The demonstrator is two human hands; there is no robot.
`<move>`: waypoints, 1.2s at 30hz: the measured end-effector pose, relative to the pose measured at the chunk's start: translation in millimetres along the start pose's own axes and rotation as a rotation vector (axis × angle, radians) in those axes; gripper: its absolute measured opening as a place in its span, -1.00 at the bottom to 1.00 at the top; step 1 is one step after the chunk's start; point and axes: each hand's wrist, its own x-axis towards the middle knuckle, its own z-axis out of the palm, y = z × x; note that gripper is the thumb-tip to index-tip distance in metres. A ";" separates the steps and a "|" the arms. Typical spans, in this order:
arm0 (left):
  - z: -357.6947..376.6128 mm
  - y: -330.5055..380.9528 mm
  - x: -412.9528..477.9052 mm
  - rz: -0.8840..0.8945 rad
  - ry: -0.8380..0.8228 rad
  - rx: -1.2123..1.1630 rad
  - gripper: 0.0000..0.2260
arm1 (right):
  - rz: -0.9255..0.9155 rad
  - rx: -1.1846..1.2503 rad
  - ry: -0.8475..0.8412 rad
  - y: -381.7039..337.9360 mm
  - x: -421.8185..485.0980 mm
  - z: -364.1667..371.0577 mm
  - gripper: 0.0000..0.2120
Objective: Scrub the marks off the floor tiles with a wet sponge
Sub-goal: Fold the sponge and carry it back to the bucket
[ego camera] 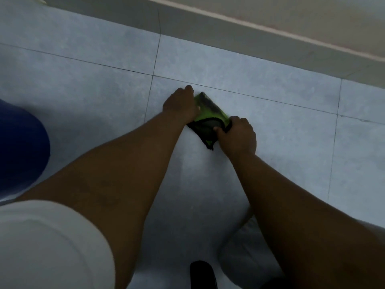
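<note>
A flat green and black sponge pad [208, 113] lies on the pale grey floor tiles [270, 142], just below a grout line. My left hand [180, 103] presses down on its upper left part, fingers curled over the far edge. My right hand [237, 134] grips the pad's lower right black edge between thumb and fingers. Both hands touch the pad at once. I cannot make out marks on the tiles in this dim light.
A grey skirting strip [250, 51] and the wall [312, 15] run across the top. A blue object [20, 147] sits at the left edge. A dark shape [203, 274] shows at the bottom, beside my pale-clothed knee [250, 257].
</note>
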 end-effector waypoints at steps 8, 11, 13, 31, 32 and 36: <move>-17.3 -10.1 -35.5 0.022 -0.028 -0.139 -0.71 | -0.029 0.138 0.003 -19.9 -1.1 -18.3 -0.74; -48.7 -13.3 -54.4 0.042 -0.032 -0.175 -0.80 | -0.060 0.204 0.026 -42.5 -10.2 -42.3 -0.79; -88.1 -15.4 -68.6 0.059 0.005 -0.158 -0.81 | -0.102 0.265 0.029 -66.9 -16.8 -65.4 -0.80; -396.9 -144.4 -280.9 -0.341 0.445 -0.477 -0.67 | -0.590 0.592 -0.075 -398.7 -110.9 -210.0 -0.73; -391.1 -154.4 -283.6 -0.396 0.427 -0.503 -0.69 | -0.601 0.563 -0.102 -406.1 -114.9 -203.5 -0.73; -365.2 -181.2 -280.3 -0.525 0.267 -0.517 -0.79 | -0.577 0.448 -0.191 -414.8 -115.9 -182.7 -0.69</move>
